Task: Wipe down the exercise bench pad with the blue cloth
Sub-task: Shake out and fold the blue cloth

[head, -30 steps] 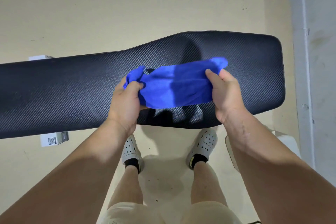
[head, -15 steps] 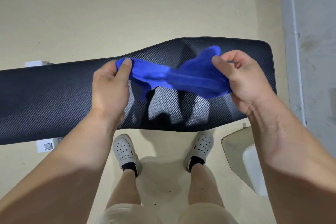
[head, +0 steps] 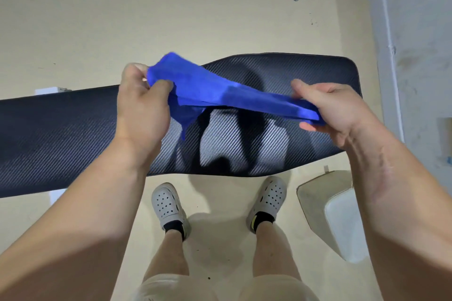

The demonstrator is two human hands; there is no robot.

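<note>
Cloth [head: 215,91], stretched above the bench pad [head: 244,139], is pinched by left hand [head: 141,107] and apparently right hand [head: 335,107]; a slack grip risks dropping it.

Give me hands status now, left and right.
Left hand: closed, pinching one end of the blue cloth.
Right hand: closed, gripping the other end.
</note>
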